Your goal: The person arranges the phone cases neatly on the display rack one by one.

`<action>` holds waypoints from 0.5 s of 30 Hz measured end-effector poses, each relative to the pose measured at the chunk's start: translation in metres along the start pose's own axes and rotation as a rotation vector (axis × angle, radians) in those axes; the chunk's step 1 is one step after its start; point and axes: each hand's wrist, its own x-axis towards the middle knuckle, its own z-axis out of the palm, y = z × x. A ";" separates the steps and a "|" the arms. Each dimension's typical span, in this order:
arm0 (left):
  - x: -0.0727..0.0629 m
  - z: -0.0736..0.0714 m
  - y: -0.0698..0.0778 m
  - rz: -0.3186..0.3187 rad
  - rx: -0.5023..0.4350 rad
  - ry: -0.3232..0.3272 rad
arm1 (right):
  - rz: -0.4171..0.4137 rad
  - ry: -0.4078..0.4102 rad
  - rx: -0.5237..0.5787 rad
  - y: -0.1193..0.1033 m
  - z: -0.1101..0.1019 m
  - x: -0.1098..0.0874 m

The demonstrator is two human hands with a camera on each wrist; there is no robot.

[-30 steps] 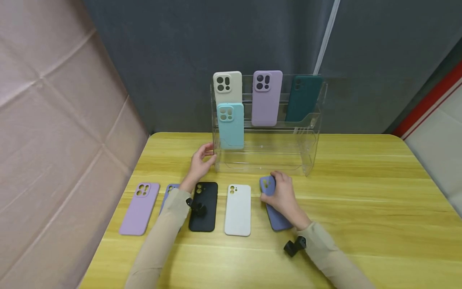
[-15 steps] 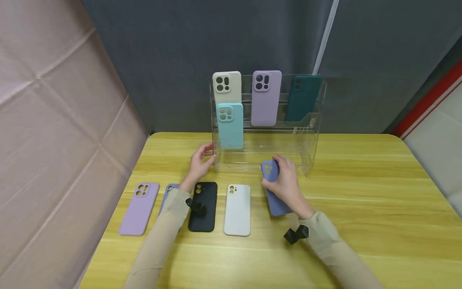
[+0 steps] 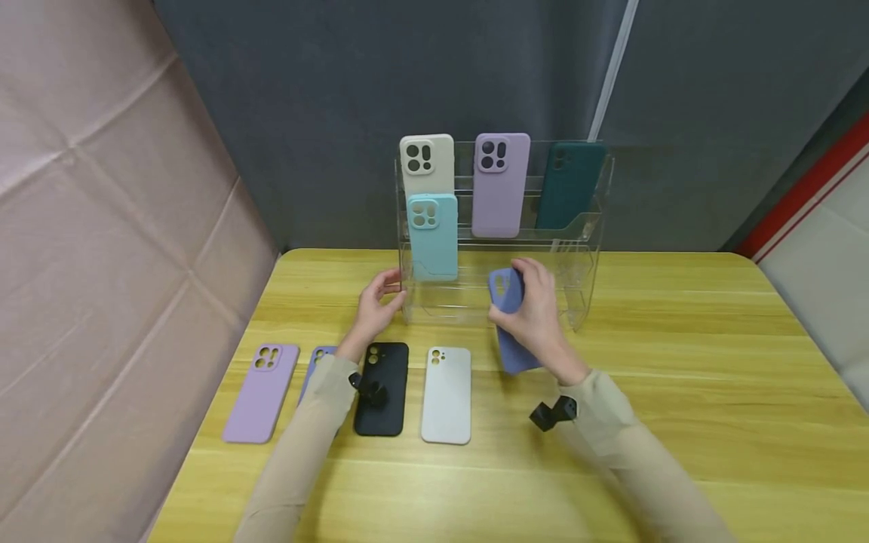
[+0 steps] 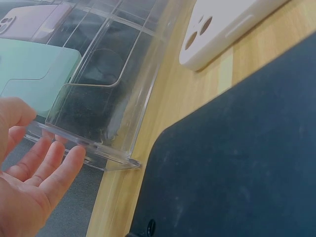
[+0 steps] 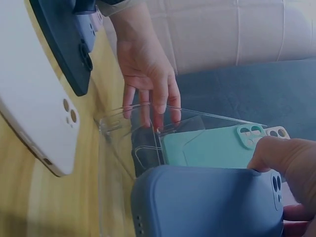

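My right hand [image 3: 532, 317] grips a blue-purple phone case [image 3: 513, 347] by its long edges, thumb on one side and fingers on the other. The case leans in front of the lower tier of a clear acrylic display stand [image 3: 489, 296]; its back and camera cutout show in the right wrist view. My left hand [image 3: 376, 305] touches the stand's left side with relaxed fingers [image 4: 61, 170]. The stand bears a white case [image 3: 428, 162], a turquoise case [image 3: 434, 241], a lilac case [image 3: 501, 188] and a dark green case [image 3: 572, 185].
On the wooden table [image 3: 713, 362] lie a lilac case [image 3: 261, 396], a black case [image 3: 382, 377] and a white case [image 3: 446, 396] in a row. Another blue case [image 3: 319, 358] is partly hidden under my left forearm. A grey curtain [image 3: 339, 136] hangs behind.
My right hand has lifted the blue-purple phone case off the table and carried it forward to the stand's lower front. The left hand stays at the stand's side.
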 end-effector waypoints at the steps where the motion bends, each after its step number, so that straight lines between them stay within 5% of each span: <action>1: -0.001 0.000 0.005 0.002 -0.005 -0.004 | -0.006 0.010 0.003 0.000 -0.001 0.003; 5: -0.004 0.000 0.023 0.000 -0.015 -0.018 | -0.033 0.049 0.014 -0.002 -0.004 0.014; 15: -0.004 -0.001 0.024 -0.016 -0.018 -0.021 | -0.093 0.102 0.000 -0.008 -0.008 0.045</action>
